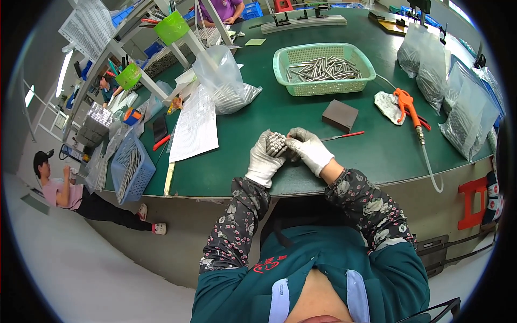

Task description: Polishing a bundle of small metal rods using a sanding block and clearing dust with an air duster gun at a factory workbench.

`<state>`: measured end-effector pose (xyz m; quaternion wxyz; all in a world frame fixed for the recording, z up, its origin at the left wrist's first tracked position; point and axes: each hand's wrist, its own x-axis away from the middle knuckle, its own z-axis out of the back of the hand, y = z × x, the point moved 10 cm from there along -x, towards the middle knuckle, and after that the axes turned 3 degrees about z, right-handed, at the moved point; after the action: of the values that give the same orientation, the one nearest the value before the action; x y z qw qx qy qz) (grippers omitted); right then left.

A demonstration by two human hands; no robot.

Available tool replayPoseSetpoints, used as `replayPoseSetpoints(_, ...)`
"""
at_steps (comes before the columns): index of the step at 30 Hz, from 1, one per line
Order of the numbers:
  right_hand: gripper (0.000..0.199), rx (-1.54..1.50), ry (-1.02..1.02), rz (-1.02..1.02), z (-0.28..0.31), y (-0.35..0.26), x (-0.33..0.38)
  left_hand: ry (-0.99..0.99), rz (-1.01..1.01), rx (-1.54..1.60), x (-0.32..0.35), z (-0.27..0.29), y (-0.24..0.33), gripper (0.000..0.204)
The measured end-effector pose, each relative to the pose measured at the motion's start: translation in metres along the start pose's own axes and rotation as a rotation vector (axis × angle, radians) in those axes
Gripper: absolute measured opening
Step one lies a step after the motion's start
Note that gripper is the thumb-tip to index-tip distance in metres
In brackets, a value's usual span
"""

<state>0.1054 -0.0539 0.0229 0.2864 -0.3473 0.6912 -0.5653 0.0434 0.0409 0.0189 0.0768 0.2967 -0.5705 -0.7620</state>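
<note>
A tight bundle of shiny metal pins (277, 143), ends facing up, is gripped over the near edge of the green table. My left hand (263, 162), in a white work glove, wraps round its left side. From the right, my gloved right hand (312, 152) has its fingers bent and pressed against the bundle; its fingertips are partly hidden. Beyond my hands, a pale green basket (298, 89) holds many loose metal pins (326, 69). A brown block (340, 115) and a thin red-handled tool (347, 135) lie just right of my hands.
An orange air gun (405, 105) with its hose rests on a white cloth at right, near bags of metal parts (469, 126). Left are paper sheets (196, 126), a bag of pins (223, 89) and a blue basket (141, 175). Other people are at left and far back.
</note>
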Motion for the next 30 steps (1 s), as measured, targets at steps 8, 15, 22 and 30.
replayPoseSetpoints(8,0.024,0.028,0.023,-0.024,0.006,-0.009,0.006,0.140,-0.287,-0.372,0.009,0.000,0.049,0.059)
replayPoseSetpoints(15,0.037,0.407,0.096,0.109,0.014,-0.023,0.007,0.147,-0.294,-0.443,0.010,0.000,0.048,0.053)
replayPoseSetpoints(22,0.030,0.565,0.182,0.318,0.012,-0.046,0.017,0.120,-0.314,-0.493,0.009,-0.008,0.062,0.049)
replayPoseSetpoints(30,0.025,0.694,0.151,0.452,-0.002,-0.069,0.028,0.119,-0.188,-0.288,0.005,0.005,0.020,0.048)
